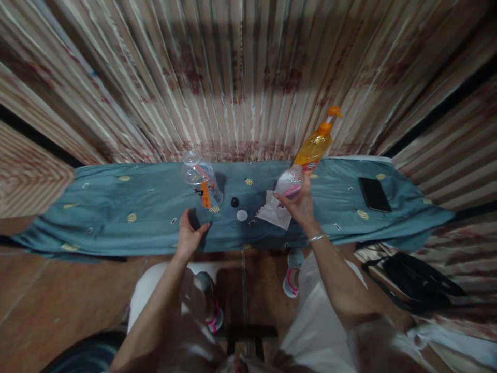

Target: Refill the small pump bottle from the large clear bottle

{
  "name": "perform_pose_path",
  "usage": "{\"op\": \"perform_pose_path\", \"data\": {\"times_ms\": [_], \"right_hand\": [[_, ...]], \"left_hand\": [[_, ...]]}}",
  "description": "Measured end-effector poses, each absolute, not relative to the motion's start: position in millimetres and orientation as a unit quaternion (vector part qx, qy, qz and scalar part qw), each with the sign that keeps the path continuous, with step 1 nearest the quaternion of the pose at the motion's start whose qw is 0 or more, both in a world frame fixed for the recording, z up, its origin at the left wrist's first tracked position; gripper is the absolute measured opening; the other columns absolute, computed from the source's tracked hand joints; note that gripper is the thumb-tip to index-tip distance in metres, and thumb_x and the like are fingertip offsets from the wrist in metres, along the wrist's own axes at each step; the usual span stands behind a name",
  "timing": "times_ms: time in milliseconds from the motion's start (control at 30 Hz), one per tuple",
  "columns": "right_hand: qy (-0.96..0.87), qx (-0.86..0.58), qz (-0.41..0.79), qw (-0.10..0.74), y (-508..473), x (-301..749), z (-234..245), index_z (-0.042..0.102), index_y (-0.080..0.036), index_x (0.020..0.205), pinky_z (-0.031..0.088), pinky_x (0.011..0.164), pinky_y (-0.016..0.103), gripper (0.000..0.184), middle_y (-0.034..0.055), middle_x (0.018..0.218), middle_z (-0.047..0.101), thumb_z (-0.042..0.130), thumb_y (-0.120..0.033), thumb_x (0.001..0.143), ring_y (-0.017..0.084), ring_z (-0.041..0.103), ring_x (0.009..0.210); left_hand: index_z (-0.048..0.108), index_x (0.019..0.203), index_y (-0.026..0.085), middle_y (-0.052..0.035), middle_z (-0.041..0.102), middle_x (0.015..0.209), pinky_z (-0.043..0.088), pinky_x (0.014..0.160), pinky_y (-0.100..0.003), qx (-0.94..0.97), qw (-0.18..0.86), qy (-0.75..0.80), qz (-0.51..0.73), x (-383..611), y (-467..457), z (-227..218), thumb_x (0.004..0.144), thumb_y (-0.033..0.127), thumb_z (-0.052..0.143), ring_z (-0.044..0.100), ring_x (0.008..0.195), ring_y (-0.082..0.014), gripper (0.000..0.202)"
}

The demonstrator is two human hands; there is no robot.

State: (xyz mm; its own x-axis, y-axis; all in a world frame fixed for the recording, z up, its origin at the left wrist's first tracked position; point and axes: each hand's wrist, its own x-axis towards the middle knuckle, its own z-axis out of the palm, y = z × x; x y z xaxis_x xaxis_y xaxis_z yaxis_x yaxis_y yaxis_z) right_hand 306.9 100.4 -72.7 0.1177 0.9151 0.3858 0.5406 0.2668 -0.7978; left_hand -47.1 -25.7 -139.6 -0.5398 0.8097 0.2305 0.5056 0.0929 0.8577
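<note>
My right hand [302,208] is closed around a small clear plastic bottle [290,178] with a pink mark on its side. Under and beside that hand lies a torn white paper packet [275,213]. My left hand [189,235] rests at the cloth's front part, thumb and fingers apart, holding nothing. Just beyond it stands a larger clear plastic bottle [202,178], uncapped, with an orange and black label. Between the two bottles are a black cap [235,202] and a white round cap [242,215].
A pump bottle of yellow-orange liquid [313,147] stands behind the small bottle. A dark phone [375,195] lies at the right of the teal cloth-covered table [155,207]. Striped curtains [233,77] hang behind, and a black bag [415,280] is at the lower right.
</note>
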Motion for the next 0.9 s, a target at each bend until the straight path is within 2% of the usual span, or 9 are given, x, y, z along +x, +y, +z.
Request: {"op": "perform_pose_path", "data": {"times_ms": [167,300,433,533,633,733,800,833,900], "right_hand": [[-0.637,-0.545,0.222,0.497,99.5,311.3,-71.3,0.023,-0.008,0.161,0.044,0.121,0.057,0.140,0.0328,0.160,0.046,0.083,-0.084,0.061,0.040,0.051,0.148],[-0.646,-0.519,0.228,0.510,100.3,325.5,-70.7,0.020,-0.010,0.162,0.042,0.122,0.058,0.135,0.0302,0.158,0.049,0.078,-0.085,0.066,0.039,0.051,0.149],[-0.631,-0.534,0.173,0.535,104.5,348.1,-67.0,0.021,-0.008,0.162,0.035,0.125,0.064,0.132,0.0306,0.162,0.043,0.072,-0.087,0.069,0.041,0.045,0.153],[-0.614,-0.546,0.137,0.553,106.9,362.0,-62.6,0.021,-0.010,0.163,0.036,0.125,0.065,0.126,0.0292,0.164,0.039,0.069,-0.085,0.073,0.042,0.043,0.153],[-0.611,-0.549,0.115,0.559,105.9,368.7,-58.9,0.020,-0.014,0.163,0.037,0.124,0.065,0.121,0.0270,0.164,0.041,0.067,-0.084,0.076,0.041,0.044,0.153],[-0.612,-0.551,0.101,0.558,101.7,370.9,-56.7,0.020,-0.014,0.164,0.037,0.124,0.064,0.120,0.0271,0.164,0.041,0.066,-0.083,0.078,0.040,0.044,0.153],[-0.615,-0.553,0.094,0.554,98.3,371.9,-55.5,0.020,-0.015,0.164,0.037,0.124,0.064,0.117,0.0263,0.164,0.041,0.066,-0.082,0.080,0.039,0.043,0.154],[-0.615,-0.555,0.092,0.553,96.8,372.3,-54.9,0.020,-0.015,0.164,0.037,0.124,0.064,0.116,0.0259,0.164,0.041,0.066,-0.081,0.081,0.039,0.043,0.154],[-0.613,-0.558,0.089,0.553,94.6,373.2,-53.5,0.020,-0.016,0.165,0.037,0.125,0.064,0.114,0.0254,0.165,0.041,0.066,-0.080,0.082,0.039,0.043,0.155]], "left_hand": [[0.058,0.138,0.021,-0.0187,0.062,0.145,0.038,0.123,-0.060,0.520,0.159,0.695,0.471,-11.4,-66.0,-140.5,0.077,0.033,0.081,0.057,0.140,-0.0375,0.066],[0.060,0.138,0.022,-0.0171,0.063,0.145,0.039,0.123,-0.059,0.573,0.169,0.666,0.448,21.0,-74.9,-141.2,0.080,0.033,0.077,0.058,0.140,-0.0361,0.061],[0.053,0.146,0.019,-0.0205,0.058,0.151,0.036,0.126,-0.058,0.594,0.163,0.652,0.442,34.7,-53.7,-139.2,0.088,0.035,0.070,0.053,0.146,-0.0355,0.063],[0.047,0.152,0.018,-0.0217,0.052,0.158,0.034,0.127,-0.060,0.595,0.155,0.651,0.445,34.5,-22.9,-139.5,0.090,0.033,0.069,0.048,0.151,-0.0368,0.067],[0.049,0.151,0.016,-0.0228,0.052,0.158,0.035,0.126,-0.062,0.599,0.152,0.653,0.439,33.0,12.6,-142.5,0.089,0.028,0.070,0.047,0.150,-0.0391,0.067],[0.057,0.144,0.013,-0.0233,0.056,0.151,0.045,0.119,-0.061,0.609,0.151,0.653,0.425,33.1,44.1,-145.6,0.094,0.030,0.070,0.054,0.143,-0.0388,0.055],[0.062,0.139,0.019,-0.0152,0.062,0.143,0.057,0.103,-0.056,0.618,0.149,0.650,0.416,33.0,59.5,-146.5,0.098,0.039,0.069,0.065,0.125,-0.0313,0.046],[0.063,0.137,0.019,-0.0144,0.064,0.139,0.060,0.098,-0.052,0.623,0.149,0.647,0.412,32.6,65.1,-146.4,0.099,0.039,0.068,0.067,0.118,-0.0290,0.043],[0.063,0.136,0.019,-0.0142,0.064,0.138,0.060,0.096,-0.050,0.633,0.149,0.643,0.405,30.8,72.6,-145.1,0.099,0.039,0.068,0.068,0.117,-0.0282,0.042]]}}
